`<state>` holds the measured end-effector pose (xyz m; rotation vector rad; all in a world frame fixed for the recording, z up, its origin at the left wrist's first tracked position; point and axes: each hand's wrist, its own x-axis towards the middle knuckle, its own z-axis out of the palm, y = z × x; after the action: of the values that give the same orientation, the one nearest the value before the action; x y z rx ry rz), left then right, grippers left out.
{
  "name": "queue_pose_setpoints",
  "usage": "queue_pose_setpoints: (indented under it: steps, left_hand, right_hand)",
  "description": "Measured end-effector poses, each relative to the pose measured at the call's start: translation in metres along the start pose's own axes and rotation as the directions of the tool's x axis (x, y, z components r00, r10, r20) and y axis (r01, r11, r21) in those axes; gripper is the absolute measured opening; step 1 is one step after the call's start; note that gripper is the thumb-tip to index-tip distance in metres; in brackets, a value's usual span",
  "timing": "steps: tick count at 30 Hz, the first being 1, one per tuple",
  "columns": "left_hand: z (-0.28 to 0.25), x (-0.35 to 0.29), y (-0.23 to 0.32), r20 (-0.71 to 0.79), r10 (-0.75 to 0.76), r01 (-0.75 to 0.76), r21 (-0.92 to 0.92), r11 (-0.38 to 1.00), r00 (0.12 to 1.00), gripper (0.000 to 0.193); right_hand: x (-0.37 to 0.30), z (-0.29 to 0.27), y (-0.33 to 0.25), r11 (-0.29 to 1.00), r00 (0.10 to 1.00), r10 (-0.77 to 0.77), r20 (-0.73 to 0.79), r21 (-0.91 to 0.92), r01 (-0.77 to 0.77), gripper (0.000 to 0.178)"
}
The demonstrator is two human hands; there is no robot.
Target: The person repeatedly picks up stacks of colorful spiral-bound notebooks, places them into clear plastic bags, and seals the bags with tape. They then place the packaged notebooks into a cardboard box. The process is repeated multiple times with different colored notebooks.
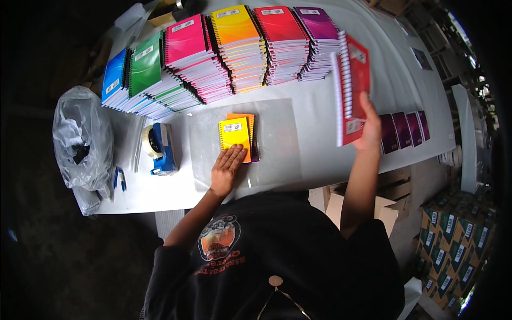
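Note:
A yellow spiral notebook (241, 138) lies on top of an orange notebook (251, 121), with a dark purple edge showing beneath. My left hand (229, 164) rests on the yellow cover, its fingers stretched out flat. To the right, my right hand (369, 128) is closed around red spiral notebooks (358, 74), raised above the table and tilted upright; they look like two overlapping, though blur makes the count unsure. Under the small pile spreads a clear plastic sheet (280, 165).
Tall notebook stacks curve along the back: blue (112, 80), green (146, 64), pink (186, 44), yellow-orange (234, 28), red (280, 24), purple (317, 24). A blue tape dispenser (167, 152), pens (122, 180) and a plastic bag (80, 128) sit left. Purple booklets (402, 129) lie right; patterned boxes (453, 240) stand below.

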<state>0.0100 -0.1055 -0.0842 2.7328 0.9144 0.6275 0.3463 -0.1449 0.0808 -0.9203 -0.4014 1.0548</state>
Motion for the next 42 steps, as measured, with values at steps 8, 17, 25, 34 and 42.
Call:
queue_pose_setpoints:
  steps: [8, 17, 25, 34, 42]
  left_hand:
    - [-0.015, 0.015, 0.003, 0.075, -0.034, 0.03, 0.046, 0.998, 0.997, 0.045]
    - [-0.094, 0.093, 0.044, 0.296, -0.568, 0.479, -0.854, 0.203, 0.768, 0.046]
    - [-0.163, 0.108, 0.009, -0.214, -0.736, -0.064, -0.972, 0.227, 0.642, 0.025]
    - [-0.005, 0.026, 0.006, -0.075, -0.659, 0.626, -0.248, 0.739, 0.749, 0.064]
    - [0.011, 0.031, -0.002, 0.045, -0.615, 0.499, -0.633, 0.592, 0.787, 0.062]
  right_hand:
    - [-0.016, 0.026, 0.037, 0.996, 0.979, 0.083, 0.184, -0.049, -0.075, 0.041]
    - [-0.051, 0.064, 0.133, 0.872, 0.96, 0.077, 0.27, -0.485, 0.067, 0.029]
    - [-0.037, 0.086, 0.135, 0.946, 0.974, -0.156, 0.162, -0.259, 0.194, 0.021]
    - [-0.037, 0.006, 0.249, 0.384, 0.972, -0.108, 0.207, -0.893, 0.233, 0.053]
    - [-0.043, 0.019, 0.26, 0.613, 0.929, -0.158, 0.334, -0.705, 0.357, 0.057]
